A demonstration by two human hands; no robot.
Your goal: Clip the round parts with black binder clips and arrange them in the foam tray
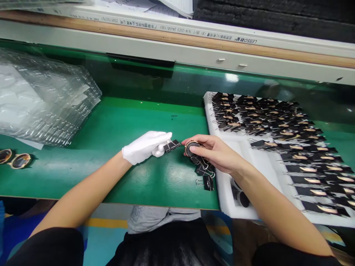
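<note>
Closest to cam, bottom edge: the black shirt (166,245), cropped by the frame, black sleeves (55,245) either side cut off too. Up to the green table (155,184) now! L hand (146,147), white glove on, thumb & fingers clamped on a black binder clip (172,146); its grip end's tucked behind the glove, so exact finger placement = hard to read. R hand (215,150), bare, right alongside: thumb on top, fingers pinched round a gold-rimmed disc (191,147), partly covered by the thumb. Disc's up in the R hand, just right of the L hand's clip; whether the two touch, can't tell.

Under the R hand, a bunch of loose clips (205,171), wire handles out, overlapping; can't get an exact no., and can't say if any grips the disc. R forearm crosses the white foam tray (264,162), hiding part of it. Inside, rows of clipped pieces (307,170), far ones packed too tight to count, right side out of frame. Dark round item (244,199) in the near compartment, half hidden, ID unclear.

Far L: round sunglasses (20,161), one lens cropped; above 'em, clear plastic trays (52,107), stacked, glare blurring the details.
</note>
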